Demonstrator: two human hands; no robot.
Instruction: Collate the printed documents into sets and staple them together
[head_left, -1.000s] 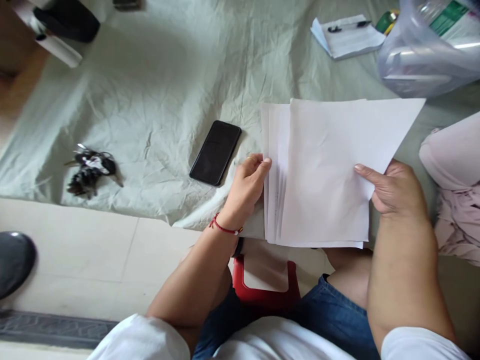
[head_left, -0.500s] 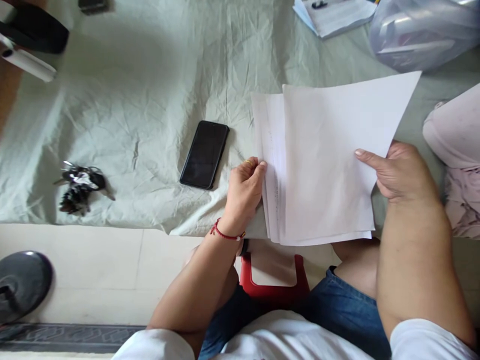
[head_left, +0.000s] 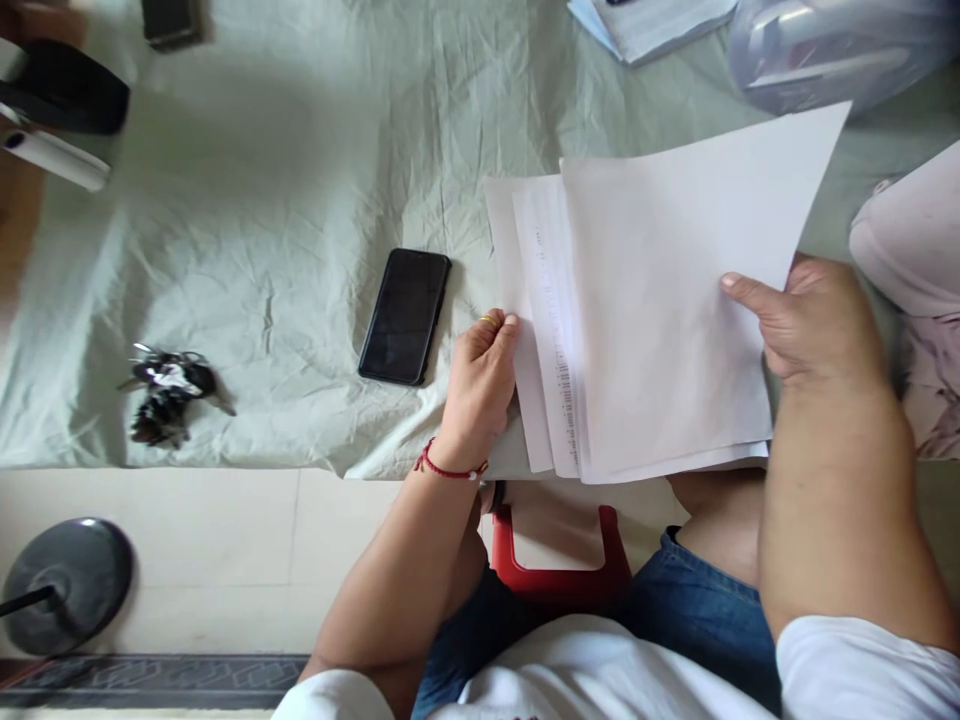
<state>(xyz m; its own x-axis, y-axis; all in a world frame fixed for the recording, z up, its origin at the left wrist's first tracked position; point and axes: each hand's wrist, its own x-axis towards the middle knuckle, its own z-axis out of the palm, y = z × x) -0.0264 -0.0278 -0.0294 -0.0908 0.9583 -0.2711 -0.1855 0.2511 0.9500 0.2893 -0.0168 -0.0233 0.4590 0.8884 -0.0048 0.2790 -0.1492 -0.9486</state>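
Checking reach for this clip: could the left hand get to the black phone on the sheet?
Probably yes: the left hand pinches the paper stack, but the phone lies just beside it with only bare sheet between.

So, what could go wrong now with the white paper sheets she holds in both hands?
The fanned white paper sheets are pinched only at their edges by the left hand and right hand, so one might slip out. A dropped sheet could slide off the pale green bedsheet onto the tiled floor, or cover the black smartphone.

floor (head_left: 225, 540): pale tiles | bed sheet (head_left: 285, 200): wrinkled pale green | red stool (head_left: 559, 580) | daylight
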